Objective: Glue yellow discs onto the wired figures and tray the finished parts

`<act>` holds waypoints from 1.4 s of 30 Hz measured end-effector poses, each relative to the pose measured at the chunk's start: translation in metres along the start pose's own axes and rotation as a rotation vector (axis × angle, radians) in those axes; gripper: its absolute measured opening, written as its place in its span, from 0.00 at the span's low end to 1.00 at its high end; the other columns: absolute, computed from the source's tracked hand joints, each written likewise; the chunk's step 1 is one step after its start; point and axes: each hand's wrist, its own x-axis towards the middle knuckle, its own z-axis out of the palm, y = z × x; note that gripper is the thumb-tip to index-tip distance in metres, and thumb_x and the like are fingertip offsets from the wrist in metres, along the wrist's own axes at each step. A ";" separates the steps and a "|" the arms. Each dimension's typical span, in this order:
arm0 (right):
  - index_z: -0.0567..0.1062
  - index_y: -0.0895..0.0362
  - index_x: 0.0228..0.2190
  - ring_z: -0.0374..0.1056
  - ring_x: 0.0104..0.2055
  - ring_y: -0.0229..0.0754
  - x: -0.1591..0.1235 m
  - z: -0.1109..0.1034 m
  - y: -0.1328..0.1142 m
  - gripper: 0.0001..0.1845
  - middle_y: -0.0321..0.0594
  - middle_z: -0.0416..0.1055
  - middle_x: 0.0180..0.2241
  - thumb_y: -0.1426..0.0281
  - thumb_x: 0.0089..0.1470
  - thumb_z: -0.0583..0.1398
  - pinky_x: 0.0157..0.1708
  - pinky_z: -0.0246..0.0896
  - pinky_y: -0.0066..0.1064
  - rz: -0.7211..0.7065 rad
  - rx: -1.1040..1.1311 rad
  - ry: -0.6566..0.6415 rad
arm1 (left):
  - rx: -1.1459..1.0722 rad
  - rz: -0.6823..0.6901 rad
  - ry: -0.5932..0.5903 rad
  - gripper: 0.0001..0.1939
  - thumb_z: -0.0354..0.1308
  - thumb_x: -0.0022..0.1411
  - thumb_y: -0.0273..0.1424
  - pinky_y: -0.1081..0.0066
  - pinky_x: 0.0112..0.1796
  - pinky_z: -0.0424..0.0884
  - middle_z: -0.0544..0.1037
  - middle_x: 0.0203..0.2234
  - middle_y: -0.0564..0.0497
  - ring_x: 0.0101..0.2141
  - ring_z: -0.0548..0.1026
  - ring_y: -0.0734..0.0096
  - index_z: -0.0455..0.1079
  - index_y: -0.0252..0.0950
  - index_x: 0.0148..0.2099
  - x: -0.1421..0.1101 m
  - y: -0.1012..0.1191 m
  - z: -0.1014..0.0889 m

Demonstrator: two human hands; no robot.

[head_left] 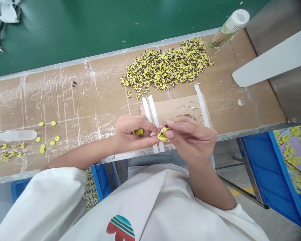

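Left hand (130,134) and right hand (194,137) close together over near edge of tabletop (110,93); left clamped on yellow disc (162,137), right pinching small figure (165,129) on top of it. Spare discs (138,131) tucked in left hand. Just beyond hands: taped cardboard sheet (172,108), toothpick (193,107). Heap of figures (165,67) near far edge; clear tube (228,30) by far right corner. Loose discs (52,143) toward left end.

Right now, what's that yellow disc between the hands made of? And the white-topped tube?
The yellow disc looks like plastic, perhaps rubber: smooth and evenly coloured. The tube seems smooth, clear plastic, maybe glass: thin sticks show through.
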 end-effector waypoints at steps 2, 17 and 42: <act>0.82 0.46 0.42 0.75 0.32 0.37 0.000 0.000 0.000 0.17 0.37 0.79 0.35 0.77 0.53 0.68 0.31 0.74 0.28 -0.012 0.008 -0.010 | 0.025 0.031 0.015 0.16 0.75 0.46 0.26 0.79 0.22 0.59 0.66 0.18 0.59 0.19 0.65 0.84 0.75 0.32 0.37 0.000 -0.001 -0.001; 0.81 0.47 0.42 0.76 0.28 0.39 -0.007 0.001 0.002 0.16 0.33 0.80 0.30 0.70 0.50 0.71 0.30 0.77 0.31 0.096 -0.046 0.129 | 0.024 0.096 -0.031 0.12 0.72 0.52 0.27 0.78 0.23 0.60 0.62 0.19 0.59 0.19 0.64 0.82 0.74 0.34 0.38 0.000 -0.003 -0.003; 0.81 0.44 0.40 0.76 0.30 0.42 -0.001 -0.021 0.009 0.20 0.35 0.80 0.32 0.74 0.45 0.73 0.29 0.75 0.33 -0.251 -0.285 -0.001 | -0.209 -0.174 -0.002 0.09 0.70 0.53 0.26 0.79 0.22 0.57 0.62 0.18 0.60 0.18 0.59 0.84 0.76 0.35 0.38 -0.004 -0.004 0.005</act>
